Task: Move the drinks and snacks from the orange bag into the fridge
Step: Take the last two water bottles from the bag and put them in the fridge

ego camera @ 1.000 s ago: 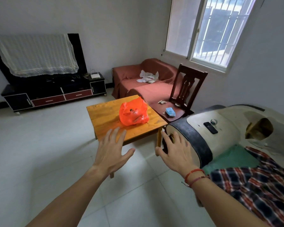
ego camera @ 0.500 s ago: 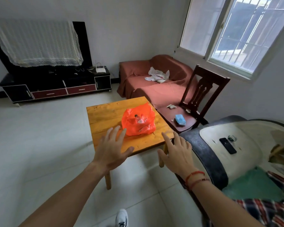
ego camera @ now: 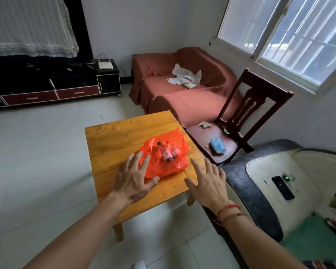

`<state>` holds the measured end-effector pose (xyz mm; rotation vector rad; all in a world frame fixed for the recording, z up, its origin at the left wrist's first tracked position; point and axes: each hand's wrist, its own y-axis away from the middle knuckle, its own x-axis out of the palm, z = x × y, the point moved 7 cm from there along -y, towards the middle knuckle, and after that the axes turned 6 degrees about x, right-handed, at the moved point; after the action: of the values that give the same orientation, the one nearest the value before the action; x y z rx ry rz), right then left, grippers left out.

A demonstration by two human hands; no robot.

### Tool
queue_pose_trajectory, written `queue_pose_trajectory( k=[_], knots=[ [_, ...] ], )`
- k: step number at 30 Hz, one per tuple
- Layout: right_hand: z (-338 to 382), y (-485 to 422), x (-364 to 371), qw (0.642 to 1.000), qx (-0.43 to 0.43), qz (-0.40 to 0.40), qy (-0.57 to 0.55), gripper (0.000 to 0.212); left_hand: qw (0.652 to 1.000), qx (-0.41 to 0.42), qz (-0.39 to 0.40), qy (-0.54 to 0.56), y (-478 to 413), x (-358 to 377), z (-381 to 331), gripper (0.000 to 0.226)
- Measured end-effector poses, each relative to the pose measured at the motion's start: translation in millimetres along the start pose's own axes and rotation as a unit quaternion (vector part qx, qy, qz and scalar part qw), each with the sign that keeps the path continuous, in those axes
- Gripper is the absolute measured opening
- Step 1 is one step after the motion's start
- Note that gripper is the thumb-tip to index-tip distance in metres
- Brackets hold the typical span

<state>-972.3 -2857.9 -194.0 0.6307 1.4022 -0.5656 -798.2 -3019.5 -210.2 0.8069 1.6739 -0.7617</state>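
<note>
The reach for the orange bag [ego camera: 164,162] is in hand: it lies slumped open on the wooden table [ego camera: 113,140], two small bottles [ego camera: 166,153] showing inside. Both hands are spread and hold nothing, the left hand [ego camera: 133,181] over its near-left edge, the right hand [ego camera: 207,184] just near-right of it. Next they likely need to close on the bag or a bottle; no fridge shows.
</note>
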Motion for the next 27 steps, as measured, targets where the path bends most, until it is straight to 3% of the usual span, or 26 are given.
queue_pose_trajectory(
  k=[16,27],
  knots=[
    [8,-131,28,0.998,0.000,0.051,-0.022,0.079,0.996,-0.031,0.057,0.068,-110,48,33,0.091],
    [26,-216,71,0.979,-0.032,0.136,-0.147,0.075,0.957,-0.125,0.057,0.254,-190,112,29,0.084]
  ],
)
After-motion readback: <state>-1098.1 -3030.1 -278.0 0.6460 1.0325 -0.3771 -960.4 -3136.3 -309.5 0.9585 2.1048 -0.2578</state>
